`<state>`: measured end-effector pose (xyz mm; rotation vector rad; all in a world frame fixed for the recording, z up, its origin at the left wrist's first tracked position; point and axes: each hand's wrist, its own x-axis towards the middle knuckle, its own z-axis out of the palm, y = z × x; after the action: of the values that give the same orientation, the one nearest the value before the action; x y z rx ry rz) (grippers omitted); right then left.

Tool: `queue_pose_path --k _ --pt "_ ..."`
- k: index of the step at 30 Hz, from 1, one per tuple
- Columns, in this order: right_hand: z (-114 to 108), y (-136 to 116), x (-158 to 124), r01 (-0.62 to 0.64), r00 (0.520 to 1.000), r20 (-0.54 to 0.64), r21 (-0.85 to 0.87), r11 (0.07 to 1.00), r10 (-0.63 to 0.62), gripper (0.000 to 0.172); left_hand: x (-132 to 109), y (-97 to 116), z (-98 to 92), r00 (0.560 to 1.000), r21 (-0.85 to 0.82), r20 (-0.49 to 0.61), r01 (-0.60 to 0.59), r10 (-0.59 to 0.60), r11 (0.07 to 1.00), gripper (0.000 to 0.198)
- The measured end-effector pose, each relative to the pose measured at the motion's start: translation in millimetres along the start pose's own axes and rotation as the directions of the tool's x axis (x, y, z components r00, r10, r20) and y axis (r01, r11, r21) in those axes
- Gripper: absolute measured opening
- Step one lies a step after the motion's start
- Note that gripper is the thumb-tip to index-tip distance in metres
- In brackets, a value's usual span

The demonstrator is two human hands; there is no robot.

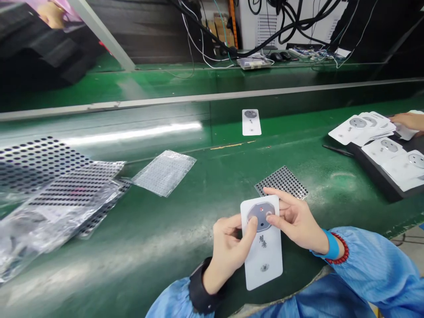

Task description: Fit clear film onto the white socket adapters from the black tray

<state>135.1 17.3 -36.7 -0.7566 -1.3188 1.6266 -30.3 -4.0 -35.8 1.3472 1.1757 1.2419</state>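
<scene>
A white phone back cover [265,254] with a dark grey camera patch and small printed marks is held up close to my body. My left hand [228,245] grips its left edge, with the thumb on the grey patch. From the right side, my right hand [300,221] pinches the cover near its top edge, its thumb also on the patch. A small reddish spot shows at the top of the patch. Just behind my right hand lies a sheet of black dots [281,182], partly covered by my fingers.
Another white cover [251,122] lies further back on the green bench. At the right, several covers lie on a black tray [374,170], beside dark tweezers [338,150] and another person's hand [409,120]. Bagged dotted sheets [62,194] and a clear packet [164,172] are at left.
</scene>
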Motion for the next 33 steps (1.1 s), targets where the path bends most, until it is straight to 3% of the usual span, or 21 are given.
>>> queue_pose_path --k 4,9,16,19,23,25,29,33 --pt "1.1 -0.6 0.1 -0.004 1.0 -0.03 -0.029 1.0 0.003 0.048 0.3 -0.6 -0.1 0.999 -0.006 -0.019 0.045 -0.045 0.999 0.032" --pt "-2.8 -2.6 1.6 -0.008 0.998 -0.059 -0.021 1.0 0.007 0.047 2.6 -0.6 1.9 0.988 -0.1 0.07 0.145 -0.138 0.984 0.031" --pt "-5.2 1.1 4.7 -0.059 0.998 0.032 0.028 0.998 0.058 0.057 -3.0 -4.0 4.8 1.0 0.019 -0.02 0.015 -0.015 1.0 0.032" --pt "-0.7 3.7 4.8 -0.07 0.996 0.052 0.032 0.997 0.068 0.057 -4.9 -2.8 6.9 0.998 0.039 -0.055 0.029 -0.027 0.999 0.034" --pt "3.6 3.8 4.8 0.018 0.999 -0.045 -0.128 0.992 -0.024 0.049 -4.2 -2.9 7.8 0.981 -0.114 -0.036 0.185 -0.19 0.976 0.03" --pt "1.8 3.0 5.6 -0.006 0.997 -0.071 -0.124 0.992 -0.003 0.05 -4.0 -6.3 7.2 0.966 -0.238 0.003 0.252 -0.259 0.938 0.033" --pt "-6.5 -0.8 7.6 -0.107 0.994 0.035 0.031 0.994 0.106 0.056 -6.1 -15.2 5.5 0.963 -0.343 0.016 0.257 -0.268 0.904 0.04" --pt "-8.9 -6.7 7.8 -0.103 0.989 0.114 0.077 0.992 0.094 0.045 -9.0 -18.2 5.1 0.967 -0.348 -0.009 0.237 -0.256 0.907 0.041"
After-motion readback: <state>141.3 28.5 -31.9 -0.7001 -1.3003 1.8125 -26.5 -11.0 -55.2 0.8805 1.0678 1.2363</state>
